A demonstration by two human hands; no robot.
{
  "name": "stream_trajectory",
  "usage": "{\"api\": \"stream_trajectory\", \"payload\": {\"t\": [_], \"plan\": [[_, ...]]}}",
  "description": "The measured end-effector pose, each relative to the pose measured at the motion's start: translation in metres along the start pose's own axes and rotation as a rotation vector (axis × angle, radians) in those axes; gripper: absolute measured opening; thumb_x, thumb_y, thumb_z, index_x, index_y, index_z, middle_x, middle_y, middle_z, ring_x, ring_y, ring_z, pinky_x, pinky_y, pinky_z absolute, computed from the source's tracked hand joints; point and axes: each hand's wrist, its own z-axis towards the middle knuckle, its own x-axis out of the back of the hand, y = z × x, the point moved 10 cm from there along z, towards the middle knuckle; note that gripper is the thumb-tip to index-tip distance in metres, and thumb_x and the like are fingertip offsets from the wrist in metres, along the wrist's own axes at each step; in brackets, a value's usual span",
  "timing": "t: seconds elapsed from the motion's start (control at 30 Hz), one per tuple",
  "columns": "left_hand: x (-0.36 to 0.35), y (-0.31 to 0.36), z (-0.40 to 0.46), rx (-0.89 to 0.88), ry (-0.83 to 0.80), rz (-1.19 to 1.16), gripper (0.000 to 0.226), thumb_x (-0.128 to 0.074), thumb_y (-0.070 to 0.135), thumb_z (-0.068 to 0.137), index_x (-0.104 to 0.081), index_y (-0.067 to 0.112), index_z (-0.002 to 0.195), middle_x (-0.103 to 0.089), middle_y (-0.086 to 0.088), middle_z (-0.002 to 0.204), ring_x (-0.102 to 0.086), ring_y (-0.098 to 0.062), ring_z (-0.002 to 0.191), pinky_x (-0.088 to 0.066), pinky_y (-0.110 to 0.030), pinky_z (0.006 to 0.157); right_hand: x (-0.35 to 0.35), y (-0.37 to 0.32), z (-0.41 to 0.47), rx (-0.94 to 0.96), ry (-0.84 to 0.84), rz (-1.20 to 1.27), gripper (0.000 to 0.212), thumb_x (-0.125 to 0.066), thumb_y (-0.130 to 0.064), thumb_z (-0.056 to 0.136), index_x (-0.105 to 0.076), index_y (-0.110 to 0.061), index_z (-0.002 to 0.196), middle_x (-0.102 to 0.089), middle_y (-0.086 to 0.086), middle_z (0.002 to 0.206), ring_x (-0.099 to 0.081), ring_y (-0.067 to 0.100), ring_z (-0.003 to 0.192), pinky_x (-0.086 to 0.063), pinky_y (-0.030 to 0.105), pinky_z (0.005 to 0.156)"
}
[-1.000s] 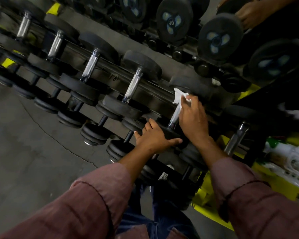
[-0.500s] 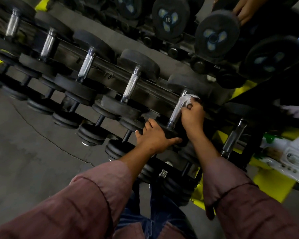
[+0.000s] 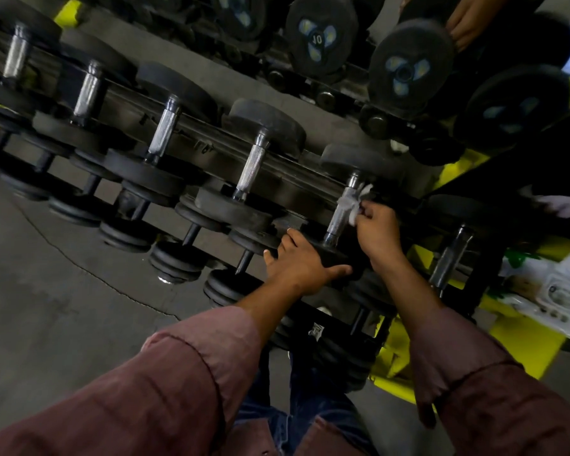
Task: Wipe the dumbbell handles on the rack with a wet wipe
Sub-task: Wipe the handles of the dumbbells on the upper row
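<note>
— Status of the wipe (image 3: 354,205)?
— I noted it moved down the handle (image 3: 341,210) (mid-rack), pinched by the right hand (image 3: 377,233); left hand (image 3: 301,263) gripped the weight head (image 3: 331,255). Wiping progressed.

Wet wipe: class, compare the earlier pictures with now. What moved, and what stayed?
The right hand drew the wet wipe from loosely above the handle to wrapped round its upper part. The left hand stayed gripping the dumbbell's near weight.
</note>
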Motion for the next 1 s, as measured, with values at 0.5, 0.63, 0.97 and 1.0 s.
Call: {"api": "stream_trajectory", "payload": {"t": [0.5,0.63,0.97,1.0], "plan": [[0.0,0.0,0.002,0.001,0.031,-0.008,0.142,-0.062,0.087,0.071,0.01,0.001,0.159,-0.009,-0.02,0.167,-0.015,-0.033,0.155,-0.008,-0.057,0.124,-0.018,0.021,-0.012,-0.014,-0.207,-0.339,0.012,-0.075,-0.024,0.086,-0.076,-0.012,0.088,-0.066,0.001,0.075,-0.063,0.014,0.076,-0.039,0.015,0.054],[0.001,-0.001,0.002,-0.001,0.023,0.001,0.142,-0.061,0.087,0.071,0.009,0.002,0.159,-0.008,-0.02,0.168,-0.016,-0.033,0.155,-0.009,-0.057,0.125,-0.028,0.027,-0.004,-0.142,-0.261,-0.177,0.013,-0.072,-0.013,0.086,-0.073,-0.007,0.097,-0.073,0.009,0.093,-0.069,0.021,0.086,-0.058,0.034,0.08],[0.002,0.0,0.001,-0.006,0.027,0.015,0.144,-0.059,0.09,0.068,0.008,0.0,0.159,-0.01,-0.021,0.167,-0.016,-0.033,0.154,-0.008,-0.058,0.124,-0.04,0.022,-0.013,-0.179,-0.551,-0.009,0.028,-0.057,0.007,0.089,-0.073,-0.014,0.097,-0.077,0.0,0.084,-0.072,0.011,0.076,-0.059,0.024,0.07],[0.002,0.0,0.001,-0.005,0.026,0.017,0.144,-0.059,0.09,0.069,0.008,0.0,0.159,-0.01,-0.021,0.167,-0.016,-0.033,0.154,-0.008,-0.058,0.124,-0.038,0.022,-0.012,-0.167,-0.548,-0.073,0.02,-0.06,0.002,0.089,-0.073,-0.013,0.095,-0.076,0.004,0.087,-0.072,0.014,0.076,-0.058,0.026,0.069]]}}
